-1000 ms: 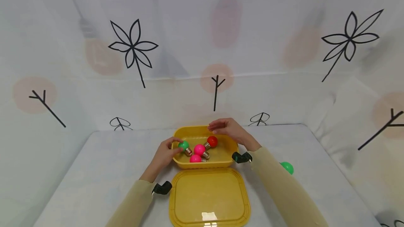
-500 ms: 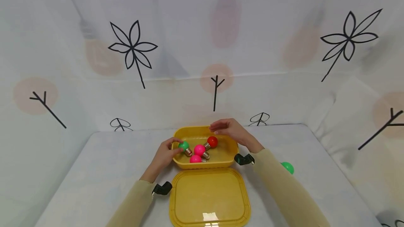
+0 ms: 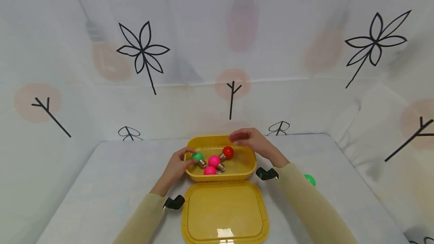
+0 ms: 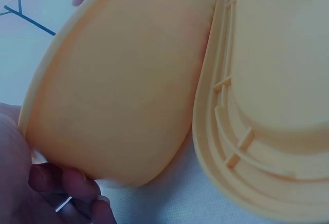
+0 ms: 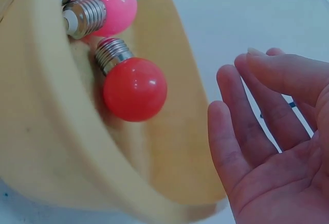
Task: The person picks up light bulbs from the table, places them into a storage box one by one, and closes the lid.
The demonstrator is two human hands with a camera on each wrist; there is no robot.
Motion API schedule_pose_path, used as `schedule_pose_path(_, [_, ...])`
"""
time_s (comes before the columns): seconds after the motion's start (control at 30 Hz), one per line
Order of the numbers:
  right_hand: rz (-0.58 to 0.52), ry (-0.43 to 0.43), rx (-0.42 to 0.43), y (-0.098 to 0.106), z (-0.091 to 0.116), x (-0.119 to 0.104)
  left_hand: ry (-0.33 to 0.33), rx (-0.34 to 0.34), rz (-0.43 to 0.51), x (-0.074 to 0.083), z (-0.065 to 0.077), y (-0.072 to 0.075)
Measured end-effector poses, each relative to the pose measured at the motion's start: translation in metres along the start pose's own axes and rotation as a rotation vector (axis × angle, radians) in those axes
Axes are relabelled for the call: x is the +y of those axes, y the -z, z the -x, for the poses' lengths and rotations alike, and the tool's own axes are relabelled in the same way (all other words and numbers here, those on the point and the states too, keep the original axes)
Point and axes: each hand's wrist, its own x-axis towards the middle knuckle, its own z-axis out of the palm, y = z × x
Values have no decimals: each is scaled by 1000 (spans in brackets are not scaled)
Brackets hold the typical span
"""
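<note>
A yellow plastic container (image 3: 244, 176) holds a green bulb (image 3: 197, 156), a red bulb (image 3: 228, 152) and two pink bulbs (image 3: 214, 160), all with metal screw bases. At its left end my left hand (image 3: 176, 166) grips the rim; in the left wrist view, the fingers (image 4: 77, 183) curl against the outer wall. My right hand (image 3: 255, 142) hovers above the back right corner, holding nothing. In the right wrist view its fingers (image 5: 241, 121) are relaxed and apart, just beside the container wall, with the red bulb nearest inside.
A yellow lid (image 3: 225, 210) lies flat on the white table (image 3: 112, 183) directly in front of the container. Another green ball-shaped object (image 3: 310, 179) sits at the right, partly hidden by the right sleeve. Patterned white cloth (image 3: 203, 48) encloses the back and sides.
My right hand has drifted a little to the right, away from the middle of the container. The left hand, the bulbs and the lid have stayed in place.
</note>
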Motion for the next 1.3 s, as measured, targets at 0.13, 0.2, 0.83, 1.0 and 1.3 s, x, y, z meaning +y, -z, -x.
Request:
schedule_pose_path(0.13, [6, -11, 9, 2, 4, 1, 14, 0, 12, -1, 0, 0])
schedule_pose_path(0.2, [7, -15, 11, 3, 7, 0, 10, 3, 11, -2, 0, 0])
schedule_pose_path(0.83, [20, -21, 99, 20, 45, 5, 17, 8, 1, 1, 1, 0])
schedule_pose_path(1.0, [38, -43, 124, 26, 60, 12, 20, 10, -1, 1, 1, 0])
schedule_pose_path(1.3, [84, -67, 159, 42, 98, 22, 17, 2, 17, 2, 1, 0])
